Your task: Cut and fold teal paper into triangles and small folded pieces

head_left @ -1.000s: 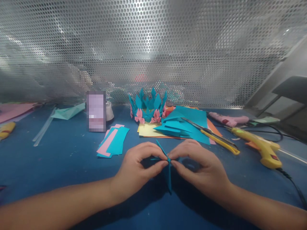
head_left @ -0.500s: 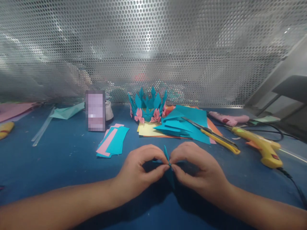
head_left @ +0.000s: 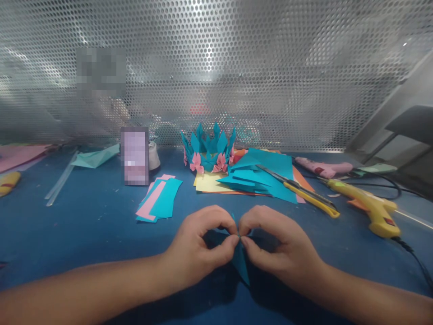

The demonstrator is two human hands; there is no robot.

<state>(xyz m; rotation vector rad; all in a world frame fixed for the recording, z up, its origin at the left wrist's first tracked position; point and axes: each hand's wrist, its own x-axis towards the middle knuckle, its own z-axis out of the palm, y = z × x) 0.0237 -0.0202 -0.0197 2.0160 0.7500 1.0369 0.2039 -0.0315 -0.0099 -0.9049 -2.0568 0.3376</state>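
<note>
A folded piece of blue paper (head_left: 241, 264) is pinched between my two hands at the front middle of the table. My left hand (head_left: 203, 241) grips it from the left with thumb and forefinger. From the right, my right hand (head_left: 279, 241) pinches the same paper, its fingertips almost touching those of the left. One pointed part hangs below the fingers and another tip rises between them; the rest of the fold is hidden. Straight beyond the hands stands a blue paper crown (head_left: 209, 146) with tall points and pink paper bows (head_left: 220, 161) round its base.
Blue and pink paper strips (head_left: 165, 198) lie left of centre, before an upright phone (head_left: 135, 155). A yellow box cutter (head_left: 311, 198) rests across stacked blue sheets (head_left: 277, 169). Rightward lie a yellow glue gun (head_left: 375, 207) and a pink glue gun (head_left: 323, 167) with cords. A perforated metal panel (head_left: 216, 58) closes the back.
The blue paper has turned slightly between my fingertips. Its lower point now reaches further down and towards me, and the upper tip shows less. Both hands keep their pinch.
</note>
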